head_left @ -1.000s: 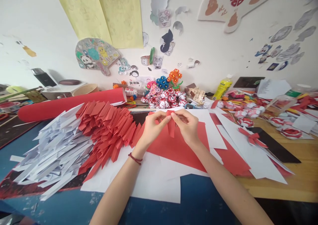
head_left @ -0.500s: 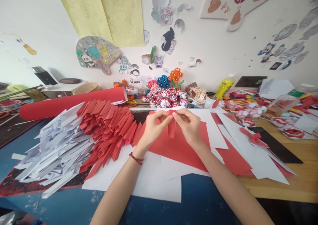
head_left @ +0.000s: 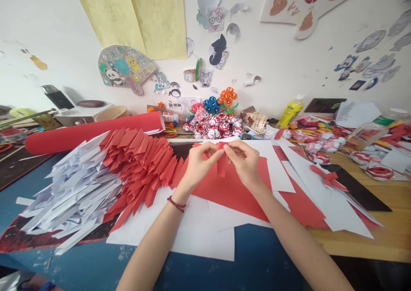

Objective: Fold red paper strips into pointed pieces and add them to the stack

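Between the fingertips of both hands is a red paper strip (head_left: 221, 167), folded near its top, with one end hanging down. My left hand (head_left: 201, 161) pinches it from the left, and my right hand (head_left: 244, 161) pinches it from the right. The fingers hide part of the fold. Beneath them lies a flat red paper sheet (head_left: 234, 199) over white sheets (head_left: 205, 239). To the left spreads a big heap of folded red strips (head_left: 141, 158), and beside it a heap of white paper strips (head_left: 77, 192).
A red paper roll (head_left: 93, 130) lies behind the heaps. Red-and-white paper balls (head_left: 218, 126) are piled at the back near crocheted-looking flowers (head_left: 227, 97). On the right are a yellow bottle (head_left: 290, 112), a red folded paper piece (head_left: 329, 179) and a black board (head_left: 356, 188).
Both hands stay in nearly the same place with the red strip pinched between them. The strip's hanging end has shifted very slightly.
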`<state>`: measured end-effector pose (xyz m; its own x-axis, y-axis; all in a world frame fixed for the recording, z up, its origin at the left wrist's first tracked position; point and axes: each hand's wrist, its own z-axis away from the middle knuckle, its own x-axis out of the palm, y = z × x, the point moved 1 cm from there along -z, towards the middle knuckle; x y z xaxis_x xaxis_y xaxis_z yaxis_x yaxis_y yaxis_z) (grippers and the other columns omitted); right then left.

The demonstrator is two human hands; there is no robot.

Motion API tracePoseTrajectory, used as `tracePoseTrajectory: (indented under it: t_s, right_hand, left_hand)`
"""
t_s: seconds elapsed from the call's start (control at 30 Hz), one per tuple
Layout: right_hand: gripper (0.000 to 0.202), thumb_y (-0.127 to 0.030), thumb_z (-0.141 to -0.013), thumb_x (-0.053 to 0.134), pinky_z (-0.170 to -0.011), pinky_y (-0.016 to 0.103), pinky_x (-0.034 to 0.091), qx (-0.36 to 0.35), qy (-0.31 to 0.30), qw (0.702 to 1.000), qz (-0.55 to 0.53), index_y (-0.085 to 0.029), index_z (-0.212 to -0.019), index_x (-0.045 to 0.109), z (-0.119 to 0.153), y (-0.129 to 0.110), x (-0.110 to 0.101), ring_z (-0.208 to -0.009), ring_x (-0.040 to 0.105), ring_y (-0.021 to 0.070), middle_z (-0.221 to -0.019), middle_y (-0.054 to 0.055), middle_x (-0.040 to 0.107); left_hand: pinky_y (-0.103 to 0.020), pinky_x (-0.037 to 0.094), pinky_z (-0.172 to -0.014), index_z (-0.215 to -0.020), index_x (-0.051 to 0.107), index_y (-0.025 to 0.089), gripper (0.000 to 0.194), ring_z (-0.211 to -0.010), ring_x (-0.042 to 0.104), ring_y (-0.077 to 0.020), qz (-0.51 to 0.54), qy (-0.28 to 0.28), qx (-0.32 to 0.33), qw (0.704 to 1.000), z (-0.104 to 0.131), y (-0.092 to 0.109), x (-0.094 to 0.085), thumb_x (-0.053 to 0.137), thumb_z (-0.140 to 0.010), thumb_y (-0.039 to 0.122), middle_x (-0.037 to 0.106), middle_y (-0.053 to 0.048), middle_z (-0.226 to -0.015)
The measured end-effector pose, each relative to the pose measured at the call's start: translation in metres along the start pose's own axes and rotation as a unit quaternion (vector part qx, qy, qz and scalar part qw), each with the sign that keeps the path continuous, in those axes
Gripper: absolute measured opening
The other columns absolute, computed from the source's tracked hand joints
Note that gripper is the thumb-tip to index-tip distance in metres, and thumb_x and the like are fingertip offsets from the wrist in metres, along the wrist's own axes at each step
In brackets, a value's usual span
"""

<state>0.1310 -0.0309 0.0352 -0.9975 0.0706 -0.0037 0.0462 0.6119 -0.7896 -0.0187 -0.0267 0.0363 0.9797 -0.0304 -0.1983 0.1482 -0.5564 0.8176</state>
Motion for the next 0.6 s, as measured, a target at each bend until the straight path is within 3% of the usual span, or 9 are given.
tracePoseTrajectory:
  t_s: [0.23, 0.4, 0.6]
  right_hand:
    - [0.017, -0.036, -0.086, 0.067, -0.064, 0.028, 0.049, 0.015, -0.022, 0.999, 0.029, -0.019, -0.082, 0.069, -0.001, 0.004, -0.002, -0.073, 0.060, 0.0158, -0.080, 0.003, 0.065]
    - [0.017, -0.036, -0.083, 0.070, -0.067, 0.029, 0.050, 0.037, -0.031, 0.999, 0.023, -0.019, -0.082, 0.070, -0.001, 0.010, -0.001, -0.073, 0.061, 0.0161, -0.081, 0.003, 0.066]
    - [0.020, -0.039, -0.079, 0.074, -0.063, 0.028, 0.051, 0.082, -0.027, 0.996, 0.004, -0.019, -0.081, 0.070, -0.002, 0.015, -0.001, -0.072, 0.061, 0.0163, -0.082, 0.004, 0.066]
  left_hand:
    - [-0.023, 0.045, -0.071, -0.086, 0.066, 0.017, 0.024, -0.075, 0.058, -0.0117, 0.002, 0.039, 0.002, 0.999, -0.003, -0.001, -0.004, 0.064, -0.087, 0.040, 0.067, -0.003, -0.084]
    - [-0.024, 0.046, -0.071, -0.084, 0.065, 0.016, 0.023, -0.073, 0.058, -0.0118, 0.019, 0.041, 0.007, 0.999, -0.003, -0.004, -0.005, 0.063, -0.088, 0.039, 0.065, -0.003, -0.081]
    - [-0.024, 0.046, -0.071, -0.082, 0.067, 0.016, 0.021, -0.072, 0.058, -0.0121, 0.013, 0.060, 0.014, 0.998, -0.003, -0.007, -0.006, 0.066, -0.085, 0.037, 0.066, -0.002, -0.077]
